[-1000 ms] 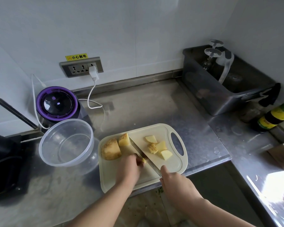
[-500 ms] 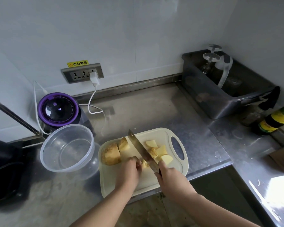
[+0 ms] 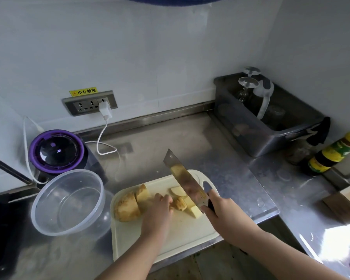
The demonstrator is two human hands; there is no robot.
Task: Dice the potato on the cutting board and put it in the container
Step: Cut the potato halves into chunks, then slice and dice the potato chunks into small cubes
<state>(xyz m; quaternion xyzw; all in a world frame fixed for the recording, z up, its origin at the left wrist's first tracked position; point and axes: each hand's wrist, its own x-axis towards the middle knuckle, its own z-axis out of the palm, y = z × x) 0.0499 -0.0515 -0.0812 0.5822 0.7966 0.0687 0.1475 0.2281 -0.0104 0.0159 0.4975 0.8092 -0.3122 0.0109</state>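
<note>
Dicing: right hand [image 3: 220, 211] is gripping the cleaver [image 3: 185, 182], its blade raised over the cutting board [image 3: 170, 245]; left hand [image 3: 160, 209] is curling round a potato piece [image 3: 180, 204] and is needing tucking clear of the blade's line.

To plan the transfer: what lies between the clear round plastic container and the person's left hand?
In the head view, two large yellow potato chunks on the cream plastic cutting board lie between that container and the left hand.

one cutting board [image 3: 170, 239], one knife [image 3: 184, 182], one clear container [image 3: 69, 201], one left hand [image 3: 158, 211], one right hand [image 3: 224, 215], two upturned glasses [image 3: 248, 83], one blender [image 3: 57, 151], roughly six potato pieces [image 3: 126, 207].
</note>
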